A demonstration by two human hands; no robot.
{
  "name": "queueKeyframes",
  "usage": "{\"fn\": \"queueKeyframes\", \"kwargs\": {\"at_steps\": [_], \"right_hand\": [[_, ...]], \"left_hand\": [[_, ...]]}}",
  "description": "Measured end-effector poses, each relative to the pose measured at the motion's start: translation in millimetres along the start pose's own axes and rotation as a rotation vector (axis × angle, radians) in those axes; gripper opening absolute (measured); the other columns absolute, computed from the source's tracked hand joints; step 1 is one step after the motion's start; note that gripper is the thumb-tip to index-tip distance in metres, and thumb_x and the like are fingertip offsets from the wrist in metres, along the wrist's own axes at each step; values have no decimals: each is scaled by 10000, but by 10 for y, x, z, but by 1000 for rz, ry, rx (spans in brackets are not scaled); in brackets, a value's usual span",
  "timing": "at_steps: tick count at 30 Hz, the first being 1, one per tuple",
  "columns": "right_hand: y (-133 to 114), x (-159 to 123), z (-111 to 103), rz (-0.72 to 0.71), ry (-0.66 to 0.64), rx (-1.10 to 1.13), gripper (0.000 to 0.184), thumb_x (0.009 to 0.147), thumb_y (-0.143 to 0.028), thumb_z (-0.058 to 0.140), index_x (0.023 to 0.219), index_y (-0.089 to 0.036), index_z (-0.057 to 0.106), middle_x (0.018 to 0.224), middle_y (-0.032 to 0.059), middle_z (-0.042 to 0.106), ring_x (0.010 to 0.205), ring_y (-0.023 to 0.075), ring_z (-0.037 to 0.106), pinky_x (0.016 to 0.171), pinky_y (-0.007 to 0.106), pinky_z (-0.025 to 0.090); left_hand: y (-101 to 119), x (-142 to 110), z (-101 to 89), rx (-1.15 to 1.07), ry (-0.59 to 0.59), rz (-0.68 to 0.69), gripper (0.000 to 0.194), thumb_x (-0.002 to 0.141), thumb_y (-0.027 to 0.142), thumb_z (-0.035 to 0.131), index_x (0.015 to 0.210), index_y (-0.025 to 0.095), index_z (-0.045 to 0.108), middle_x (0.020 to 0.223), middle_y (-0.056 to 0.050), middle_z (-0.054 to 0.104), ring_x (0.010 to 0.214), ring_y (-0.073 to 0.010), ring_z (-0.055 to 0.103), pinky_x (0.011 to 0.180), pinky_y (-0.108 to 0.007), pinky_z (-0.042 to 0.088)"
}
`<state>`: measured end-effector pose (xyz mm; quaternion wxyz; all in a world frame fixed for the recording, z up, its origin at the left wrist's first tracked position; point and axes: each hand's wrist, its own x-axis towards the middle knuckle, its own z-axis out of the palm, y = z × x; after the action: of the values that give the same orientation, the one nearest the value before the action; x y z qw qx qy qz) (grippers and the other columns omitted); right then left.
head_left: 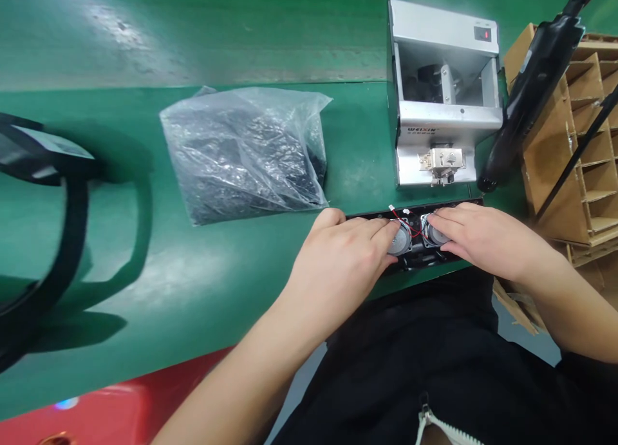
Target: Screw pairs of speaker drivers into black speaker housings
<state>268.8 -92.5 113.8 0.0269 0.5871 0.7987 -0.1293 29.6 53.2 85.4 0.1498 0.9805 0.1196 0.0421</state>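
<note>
Close to the table's front edge lies a long black housing [416, 263]. Two round grey speakers sit in it side by side, the left speaker [400, 240] and the right speaker [438, 237]. Thin red wires [414, 228] with small white plugs run between them. My left hand [350, 252] grips the left speaker from its left side, fingertips at its rim. With fingers over its top and thumb below, my right hand [476, 236] holds the right speaker. Both hands cover parts of the housing.
A filled clear plastic bag [246, 155] lies left of the housing. Behind it stands a silver machine [447, 116]. A black electric screwdriver [533, 91] hangs at the right, before a cardboard box with dividers [555, 168]. A black curved stand [72, 232] is at the far left.
</note>
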Motion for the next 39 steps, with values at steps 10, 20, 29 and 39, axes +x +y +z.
{"fn": "queueKeyframes", "kwargs": {"at_steps": [10,20,29,39], "right_hand": [[-77,-95,17,69,99,23,448,1012,-228,725,1424,-66,659,1435,227,764,1128,324,809,940,485,738],[-67,-125,75,77,102,60,405,1034,-200,688,1424,-95,656,1427,191,776,1168,305,803,967,447,725],[-67,-120,83,80,82,92,391,1075,-189,586,1449,-106,665,1445,189,770,1182,307,784,1014,514,712],[-84,-119,64,99,77,93,391,1058,-176,616,1436,-94,673,1453,197,765,1215,314,790,1026,481,704]], "left_hand": [[-47,-25,16,-42,83,48,188,1078,204,656,1240,148,735,1179,-105,864,926,-299,819,753,-448,402],[-47,-44,57,-58,99,32,244,1083,238,670,1303,169,750,1222,-104,863,950,-303,827,757,-448,420],[-36,-48,40,-91,19,-39,292,1045,254,699,1330,233,762,1277,-105,853,1041,-334,834,808,-479,474],[-30,-22,5,-84,3,-30,285,1048,244,702,1326,221,760,1266,-100,856,1038,-338,833,798,-476,458]]}}
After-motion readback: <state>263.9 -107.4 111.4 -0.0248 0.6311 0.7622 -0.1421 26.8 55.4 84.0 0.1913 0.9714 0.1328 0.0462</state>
